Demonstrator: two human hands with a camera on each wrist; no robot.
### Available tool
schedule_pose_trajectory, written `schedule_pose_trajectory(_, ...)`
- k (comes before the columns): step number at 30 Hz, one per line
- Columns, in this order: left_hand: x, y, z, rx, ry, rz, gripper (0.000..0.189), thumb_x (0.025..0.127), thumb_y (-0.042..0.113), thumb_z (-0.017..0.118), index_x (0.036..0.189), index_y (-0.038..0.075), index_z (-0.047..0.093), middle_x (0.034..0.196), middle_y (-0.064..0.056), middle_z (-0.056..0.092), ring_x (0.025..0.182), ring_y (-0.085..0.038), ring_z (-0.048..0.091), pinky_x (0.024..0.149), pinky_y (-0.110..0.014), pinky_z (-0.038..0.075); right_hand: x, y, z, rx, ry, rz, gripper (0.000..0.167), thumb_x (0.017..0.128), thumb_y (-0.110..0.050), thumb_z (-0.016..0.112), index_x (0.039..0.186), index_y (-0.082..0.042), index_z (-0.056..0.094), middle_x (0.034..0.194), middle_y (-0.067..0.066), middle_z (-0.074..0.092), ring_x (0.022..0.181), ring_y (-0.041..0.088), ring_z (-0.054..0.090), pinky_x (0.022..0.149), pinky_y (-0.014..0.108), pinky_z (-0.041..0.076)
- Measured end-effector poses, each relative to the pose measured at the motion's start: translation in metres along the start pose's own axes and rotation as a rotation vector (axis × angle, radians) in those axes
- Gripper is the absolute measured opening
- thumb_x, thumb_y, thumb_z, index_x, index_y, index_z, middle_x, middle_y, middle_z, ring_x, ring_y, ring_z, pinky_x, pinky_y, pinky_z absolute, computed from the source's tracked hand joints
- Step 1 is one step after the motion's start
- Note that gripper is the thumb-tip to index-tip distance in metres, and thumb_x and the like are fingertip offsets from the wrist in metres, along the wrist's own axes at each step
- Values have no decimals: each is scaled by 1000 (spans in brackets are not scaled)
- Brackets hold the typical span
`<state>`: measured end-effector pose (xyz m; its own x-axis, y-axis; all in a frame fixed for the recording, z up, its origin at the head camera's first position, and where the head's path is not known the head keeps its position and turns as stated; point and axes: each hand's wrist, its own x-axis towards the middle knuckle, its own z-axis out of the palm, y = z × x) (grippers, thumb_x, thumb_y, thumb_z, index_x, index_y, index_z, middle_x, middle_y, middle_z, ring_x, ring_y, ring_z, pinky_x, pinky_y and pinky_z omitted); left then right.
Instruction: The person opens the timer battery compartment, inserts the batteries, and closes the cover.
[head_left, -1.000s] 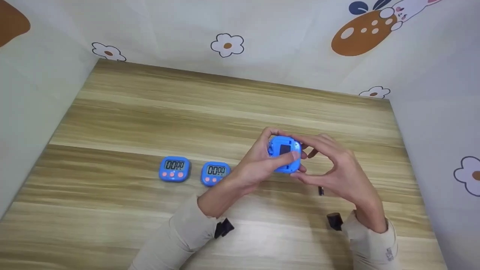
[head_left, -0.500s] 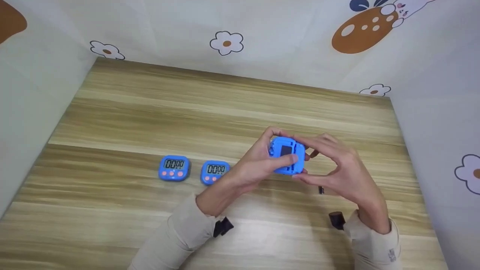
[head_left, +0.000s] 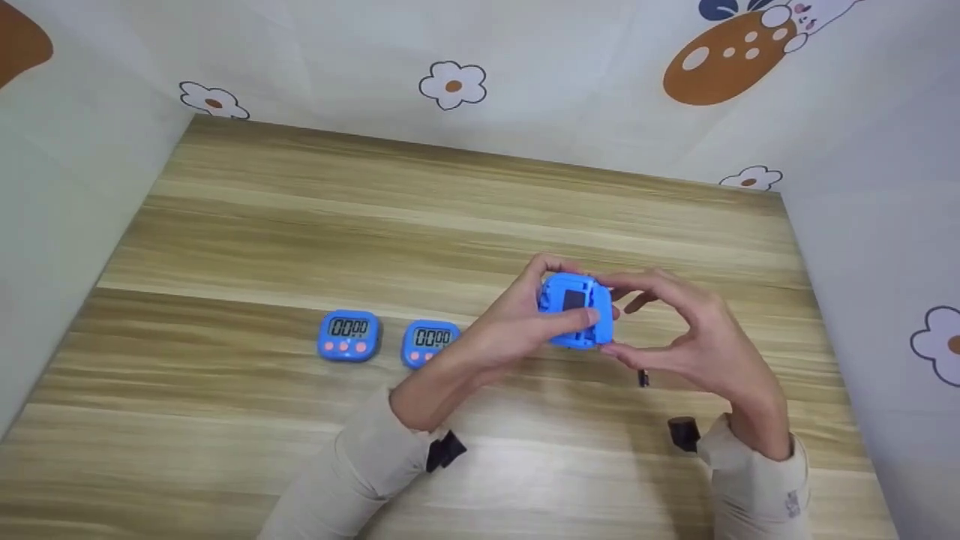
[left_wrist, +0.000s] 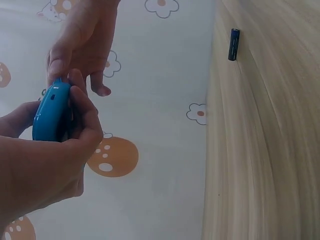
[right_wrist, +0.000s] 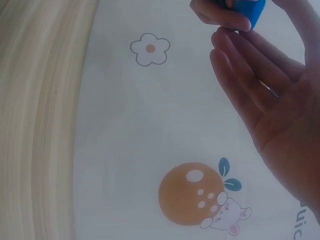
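Note:
My left hand [head_left: 506,330] holds a blue digital timer [head_left: 556,298] above the table with its back facing up. The left thumb lies across the back, its tip at the battery cover [head_left: 604,311]. That cover sits tilted along the timer's right side, slightly apart from the body. With thumb and index finger, my right hand [head_left: 709,341] pinches the cover at its two ends. In the left wrist view the timer [left_wrist: 52,112] appears edge-on; its screen side is hidden in the head view. The right wrist view catches only a blue corner [right_wrist: 250,11].
Two more blue timers with pink buttons, a left one [head_left: 349,336] and one partly behind my left forearm [head_left: 430,343], lie on the wooden table [head_left: 337,225]. A small dark battery [head_left: 643,378] lies below my right hand. Patterned cloth walls [head_left: 337,60] enclose the table.
The battery cover has shifted right and tilted away from the timer's body. My right hand has moved slightly right with it; the left hand keeps its hold.

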<state>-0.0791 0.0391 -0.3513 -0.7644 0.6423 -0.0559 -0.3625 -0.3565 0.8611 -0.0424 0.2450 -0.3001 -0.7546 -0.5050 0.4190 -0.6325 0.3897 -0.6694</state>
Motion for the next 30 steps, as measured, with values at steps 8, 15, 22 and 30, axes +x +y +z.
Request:
schedule_pose_trajectory(8, -2, 5, -5, 85, 21, -46, 65, 85, 3, 75, 134, 13, 34, 126, -13, 54, 109, -29, 61, 89, -37, 52, -7, 20, -3, -83, 21, 41, 63, 64, 3, 88, 121, -1, 62, 116, 8, 67, 100, 21, 63, 81, 24, 51)
schedule_pose_trajectory(15, -4, 13, -9, 33, -43, -7, 81, 80, -18, 68, 140, 17, 25, 131, -17, 45, 107, -32, 64, 89, -39, 53, -40, 82, -7, -267, -136, 339, 58, 76, -28, 86, 127, -18, 62, 126, -7, 61, 114, 16, 55, 90, 37, 48)
schedule_pose_trajectory(22, -3, 9, -7, 110, -63, 33, 77, 81, -19, 64, 140, 12, 25, 125, -17, 51, 104, -28, 66, 88, -38, 53, -64, 116, 3, -431, -305, 430, 56, 74, -40, 85, 121, -14, 67, 123, 0, 60, 116, 22, 52, 95, 49, 47)
schedule_pose_trajectory(30, -2, 9, -10, 287, -4, 53, 76, 79, -7, 76, 138, 16, 35, 125, -10, 50, 108, -23, 60, 87, -34, 53, -76, 123, 6, -444, -290, 432, 62, 76, -44, 83, 121, -7, 62, 125, 4, 55, 115, 22, 51, 94, 46, 46)
